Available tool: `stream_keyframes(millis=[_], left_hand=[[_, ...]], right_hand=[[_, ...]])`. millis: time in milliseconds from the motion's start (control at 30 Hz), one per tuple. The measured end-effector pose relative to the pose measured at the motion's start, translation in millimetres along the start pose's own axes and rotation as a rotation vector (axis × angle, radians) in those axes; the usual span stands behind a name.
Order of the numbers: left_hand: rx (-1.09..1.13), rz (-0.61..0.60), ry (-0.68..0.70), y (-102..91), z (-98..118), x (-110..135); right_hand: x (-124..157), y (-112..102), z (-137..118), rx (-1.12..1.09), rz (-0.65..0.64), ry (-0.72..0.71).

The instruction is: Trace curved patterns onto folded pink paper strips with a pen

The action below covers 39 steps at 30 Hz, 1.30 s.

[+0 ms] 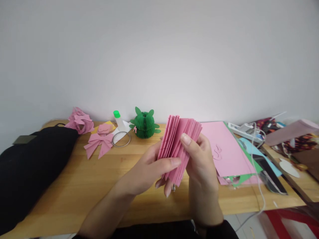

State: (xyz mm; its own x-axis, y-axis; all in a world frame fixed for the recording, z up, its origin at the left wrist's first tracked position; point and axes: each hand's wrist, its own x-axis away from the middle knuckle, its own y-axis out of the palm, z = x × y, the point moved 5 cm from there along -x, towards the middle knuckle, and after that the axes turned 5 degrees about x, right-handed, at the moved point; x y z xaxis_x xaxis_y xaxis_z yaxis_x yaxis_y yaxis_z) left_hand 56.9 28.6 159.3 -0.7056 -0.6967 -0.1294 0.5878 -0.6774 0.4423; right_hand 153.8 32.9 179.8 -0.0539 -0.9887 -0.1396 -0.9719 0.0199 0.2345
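Above the wooden table, both hands grip a thick stack of pink accordion-pleated paper (pixel 183 132), its folds fanned apart at the top. My left hand (pixel 153 169) closes around the stack's left side, thumb lying across the front. My right hand (pixel 200 156) pinches the right side, thumb pressed on the pleats near the upper edge. Behind the hands stands a green honeycomb paper figure (pixel 144 124) with leaf-like ears and feet. A small metallic thing shows just below the fingers, too little of it visible to name.
Left on the table (pixel 82 186) are a black bag (pixel 37 166), a crumpled pink paper piece (pixel 79 121), a pink paper bow (pixel 99 142), a metal ring (pixel 121 139) and a green-capped glue stick (pixel 118 120). Pink sheets (pixel 229 156), a power strip (pixel 245 131) and a white cable (pixel 259 186) lie right.
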Motion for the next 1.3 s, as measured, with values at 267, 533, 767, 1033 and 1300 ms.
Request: stream_keyframes(millis=[267, 533, 767, 1033, 1300], left_hand=[[0.022, 0.010, -0.002, -2.0, -2.6, -0.9], [0.004, -0.005, -0.006, 1.0, 0.6, -1.8], [0.024, 0.019, 0.002, 1.0, 1.1, -0.9], [0.073, -0.002, -0.001, -1.3, -2.6, -0.5], [0.058, 0.002, 0.016, 0.6, -0.4, -0.5]], right_hand=[[1.4, 0.7, -0.6, -0.011, 0.016, 0.033], [-1.8, -0.3, 2.0, -0.021, 0.012, 0.035], [-2.0, 0.4, 0.9, -0.039, 0.011, 0.003], [-0.7, -1.5, 1.2, -0.013, 0.028, 0.022], [-0.5, 0.5, 0.6, -0.008, 0.012, 0.041]])
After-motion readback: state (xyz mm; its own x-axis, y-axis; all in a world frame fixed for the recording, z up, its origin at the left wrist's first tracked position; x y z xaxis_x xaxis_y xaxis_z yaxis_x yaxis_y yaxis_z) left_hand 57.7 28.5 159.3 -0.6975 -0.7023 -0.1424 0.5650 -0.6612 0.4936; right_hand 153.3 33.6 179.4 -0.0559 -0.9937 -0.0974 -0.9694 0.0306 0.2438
